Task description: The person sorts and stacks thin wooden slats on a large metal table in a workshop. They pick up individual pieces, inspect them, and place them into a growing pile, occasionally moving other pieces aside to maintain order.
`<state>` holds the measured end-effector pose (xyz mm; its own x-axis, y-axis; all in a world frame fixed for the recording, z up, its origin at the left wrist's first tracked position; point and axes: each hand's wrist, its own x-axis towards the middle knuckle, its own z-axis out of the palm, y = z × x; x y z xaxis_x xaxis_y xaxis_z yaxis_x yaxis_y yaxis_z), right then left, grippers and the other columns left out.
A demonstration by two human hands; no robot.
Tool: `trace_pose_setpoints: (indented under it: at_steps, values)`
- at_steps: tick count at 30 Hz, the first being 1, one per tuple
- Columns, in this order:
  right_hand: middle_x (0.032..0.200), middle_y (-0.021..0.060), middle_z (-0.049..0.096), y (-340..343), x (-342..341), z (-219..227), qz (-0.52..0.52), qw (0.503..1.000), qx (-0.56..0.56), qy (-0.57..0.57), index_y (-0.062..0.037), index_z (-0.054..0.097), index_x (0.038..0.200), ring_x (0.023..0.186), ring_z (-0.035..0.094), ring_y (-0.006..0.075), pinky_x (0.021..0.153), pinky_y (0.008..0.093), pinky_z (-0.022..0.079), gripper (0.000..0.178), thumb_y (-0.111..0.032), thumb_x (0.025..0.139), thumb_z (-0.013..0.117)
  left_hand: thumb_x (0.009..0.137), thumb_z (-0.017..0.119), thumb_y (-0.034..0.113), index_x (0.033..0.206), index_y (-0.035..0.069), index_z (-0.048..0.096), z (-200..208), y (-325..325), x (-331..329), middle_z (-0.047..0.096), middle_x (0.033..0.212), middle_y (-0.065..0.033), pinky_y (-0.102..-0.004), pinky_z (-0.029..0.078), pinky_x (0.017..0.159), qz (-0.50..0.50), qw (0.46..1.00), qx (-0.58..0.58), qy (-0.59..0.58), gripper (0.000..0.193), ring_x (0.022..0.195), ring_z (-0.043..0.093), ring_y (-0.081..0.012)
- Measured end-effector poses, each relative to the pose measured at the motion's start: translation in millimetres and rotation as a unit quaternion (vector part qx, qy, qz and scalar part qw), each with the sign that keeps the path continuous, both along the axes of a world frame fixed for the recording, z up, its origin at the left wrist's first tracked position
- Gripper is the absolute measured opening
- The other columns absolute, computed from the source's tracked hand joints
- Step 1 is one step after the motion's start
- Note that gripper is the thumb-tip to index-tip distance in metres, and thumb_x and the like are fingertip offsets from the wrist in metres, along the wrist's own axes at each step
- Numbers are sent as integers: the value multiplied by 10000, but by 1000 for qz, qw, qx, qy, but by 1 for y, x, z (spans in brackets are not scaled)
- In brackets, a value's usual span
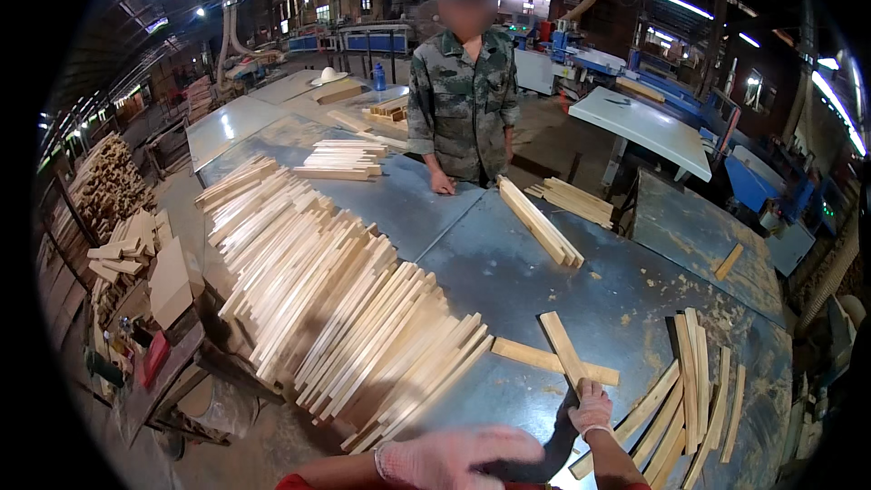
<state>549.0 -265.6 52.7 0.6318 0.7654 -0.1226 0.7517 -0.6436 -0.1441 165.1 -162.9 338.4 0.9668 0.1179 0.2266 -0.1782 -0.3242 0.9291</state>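
Note:
My right hand [592, 406], in a pale glove, is closed round the near end of a wooden strip [563, 345]. That strip slants away from me and crosses over another wooden strip [535, 358] on the dark metal table [454, 263]. Low in the view, close to me, my left hand [458, 456] is blurred by motion. Its gloved fingers look stretched out to the right, with nothing seen in them. Beside it, on the left, a long row of wooden strips [336, 281] lies side by side. Several loose strips [694, 381] fan out right of my right hand.
Across the table stands a person [463, 109] in camouflage clothes, one hand on the tabletop. Near them lie stacked strips [540, 222] and a flatter bundle [570, 201]. Another pile [343, 159] sits at the far left. Scrap wood [122, 249] and a cardboard sheet [175, 281] are at left.

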Motion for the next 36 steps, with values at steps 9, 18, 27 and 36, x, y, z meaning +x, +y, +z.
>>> trace_pose_setpoints:
  at_steps: [9, 18, 27, 36]
  values:
    - [998, 118, 689, 33, -56, 9, -112, 842, 253, 464, -3, 534, 1444, 835, 658, 220, 718, 339, 525, 647, -143, 834, 697, 924, 781, 204, 1325, 18, 675, -125, -21, -88, 702, 1241, -149, -361, 560, 961, 386, 909, -14, 155, 454, 1101, 698, -251]
    - [1170, 297, 744, 73, -242, -33, 212, 897, 14, 387, 26, 666, 1339, 1133, 716, 432, 1013, 454, 529, 679, -466, 871, 668, 918, 800, 288, 1314, 28, 676, -130, -29, -116, 670, 1314, -189, -407, 551, 1012, 379, 913, 118, 95, 490, 1192, 678, -351]
    - [1451, 88, 623, 66, -216, 360, 310, 685, 392, 531, -112, 427, 1633, 1229, 606, 188, 1098, 381, 485, 849, -201, 874, 796, 879, 784, 342, 1286, 67, 692, -157, -49, -194, 694, 1283, -172, -447, 552, 1018, 479, 835, 216, 163, 500, 1191, 673, -363]
    - [1490, 132, 598, -22, -222, 523, 390, 678, 621, -42, -110, 371, 1654, 1264, 633, 244, 1057, 395, 520, 1107, -389, 731, 913, 847, 812, 305, 1264, 27, 705, -159, -36, -195, 714, 1230, -171, -411, 590, 957, 472, 837, 249, 116, 512, 1105, 723, -353]
